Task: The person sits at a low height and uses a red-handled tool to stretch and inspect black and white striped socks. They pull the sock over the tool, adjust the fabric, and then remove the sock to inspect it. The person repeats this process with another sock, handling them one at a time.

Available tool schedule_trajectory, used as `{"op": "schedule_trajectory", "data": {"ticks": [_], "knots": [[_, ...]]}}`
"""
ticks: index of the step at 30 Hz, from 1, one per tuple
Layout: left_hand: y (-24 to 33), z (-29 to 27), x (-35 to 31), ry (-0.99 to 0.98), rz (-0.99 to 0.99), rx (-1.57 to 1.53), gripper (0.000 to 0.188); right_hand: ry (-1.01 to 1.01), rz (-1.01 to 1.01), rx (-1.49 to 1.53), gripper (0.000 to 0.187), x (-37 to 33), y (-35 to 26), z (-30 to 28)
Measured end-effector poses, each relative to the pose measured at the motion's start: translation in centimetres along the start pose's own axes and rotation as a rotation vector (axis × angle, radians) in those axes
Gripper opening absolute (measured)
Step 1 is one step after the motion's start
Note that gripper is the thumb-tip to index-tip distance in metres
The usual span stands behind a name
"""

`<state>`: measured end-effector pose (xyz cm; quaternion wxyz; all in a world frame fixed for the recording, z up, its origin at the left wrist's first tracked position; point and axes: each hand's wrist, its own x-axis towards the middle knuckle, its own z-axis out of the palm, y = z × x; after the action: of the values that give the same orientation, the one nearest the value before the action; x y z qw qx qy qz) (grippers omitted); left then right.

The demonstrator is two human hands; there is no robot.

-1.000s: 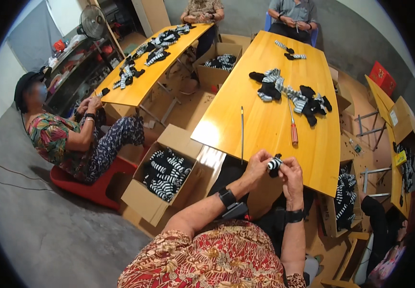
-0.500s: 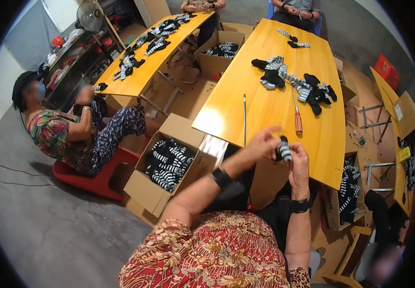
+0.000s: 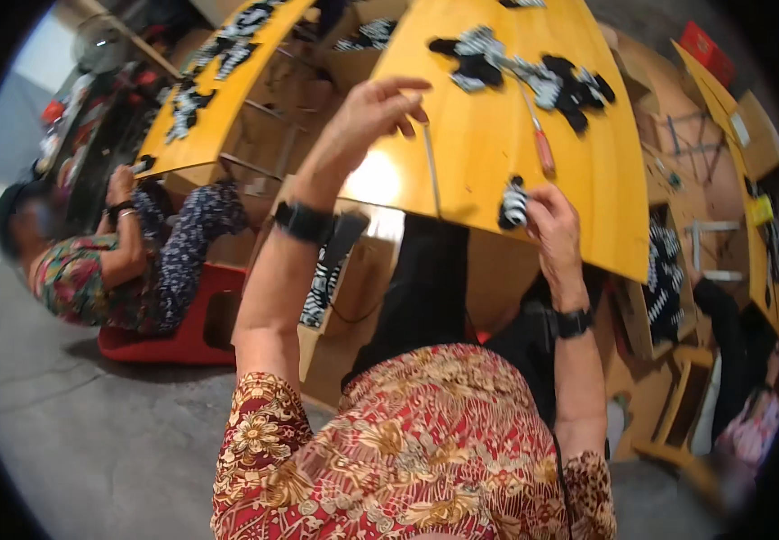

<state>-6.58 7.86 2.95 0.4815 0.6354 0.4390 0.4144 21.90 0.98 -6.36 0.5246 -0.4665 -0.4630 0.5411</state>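
Observation:
My right hand (image 3: 553, 225) pinches a small bunched sock (image 3: 513, 203), striped black and white, between thumb and fingers above the near edge of the yellow table (image 3: 470, 135). My left hand (image 3: 373, 119) is raised over the table's left edge, empty, its fingers stretched out and apart. Close to that hand, a thin metal rod (image 3: 432, 171) points away from me. A screwdriver (image 3: 544, 151) with a red handle lies beyond my right hand. At its tip begins a loose heap of black and grey-striped socks (image 3: 547, 83).
At left, a person (image 3: 92, 243) sits on a red chair (image 3: 173, 333) by a second yellow table (image 3: 178, 153). An open carton (image 3: 317, 310) of striped socks stands below my left forearm. Another sock carton (image 3: 664, 270) is right of the table, near a wooden chair (image 3: 677, 405).
My left hand has come off the sock and moved forward and left. My right hand keeps the sock, now farther from my body. The view has tilted down.

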Motion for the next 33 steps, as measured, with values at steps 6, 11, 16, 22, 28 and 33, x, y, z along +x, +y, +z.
{"op": "schedule_trajectory", "data": {"ticks": [6, 11, 16, 22, 28, 33], "knots": [[-5.1, 12.9, -4.5, -0.073, -0.097, -0.283, 0.036, 0.059, -0.047, -0.028, 0.004, -0.5, 0.1, -0.1], [-6.5, 14.2, -3.8, -0.075, -0.162, -0.389, 0.033, 0.084, -0.130, -0.082, 0.004, -0.7, -0.2, -0.4], [-6.6, 14.2, -4.9, -0.025, -0.080, -0.342, 0.015, -0.027, -0.177, -0.049, 0.003, -0.5, 0.4, 0.0], [-8.7, 15.3, -4.5, 0.092, -0.066, -0.392, 0.010, -0.044, -0.071, 0.159, 0.005, -1.4, 0.3, 0.7], [-9.0, 15.9, -4.9, 0.101, -0.141, -0.751, 0.013, -0.060, 0.039, 0.145, 0.005, -1.0, 0.9, 0.5], [-9.5, 16.0, -5.1, -0.009, -0.179, -0.927, 0.018, -0.041, 0.106, 0.083, 0.005, -0.7, 1.3, 0.1]]}}
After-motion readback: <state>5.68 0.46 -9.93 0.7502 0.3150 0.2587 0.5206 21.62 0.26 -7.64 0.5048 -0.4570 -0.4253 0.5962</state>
